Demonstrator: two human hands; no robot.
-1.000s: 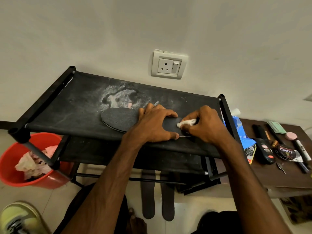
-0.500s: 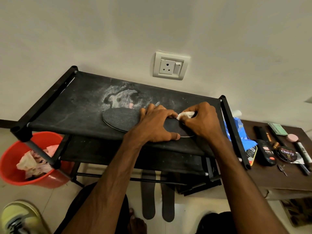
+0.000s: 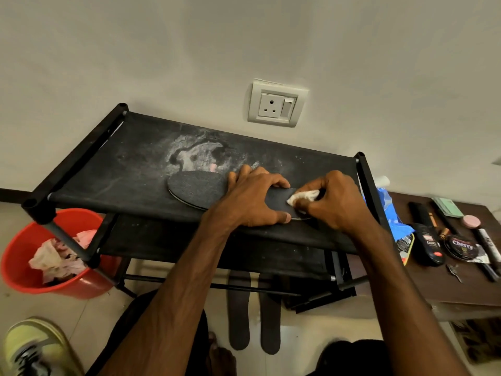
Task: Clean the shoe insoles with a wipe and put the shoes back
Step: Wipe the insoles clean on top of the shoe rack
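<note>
From the head camera I see a dark grey flat insole (image 3: 196,188) lying on the dusty top fabric shelf of a black tube-frame shoe rack (image 3: 108,169). The left hand (image 3: 254,196) holds it down at mid-length, with the fingers arched over its far edge and the thumb against the near edge. The right hand (image 3: 336,202) pinches a crumpled white wipe (image 3: 302,198) between thumb and fingers. It presses the wipe on the insole's right end, just beside the left hand's fingertips.

On the floor under the rack, 2 more dark insoles (image 3: 238,308) lie side by side. A red plastic bucket (image 3: 16,256) holding crumpled tissue stands at the rack's left. To the right, a brown wooden table (image 3: 461,289) carries a round black polish tin (image 3: 462,245) among other small items. A yellow-green shoe (image 3: 29,346) shows in the lower left corner.
</note>
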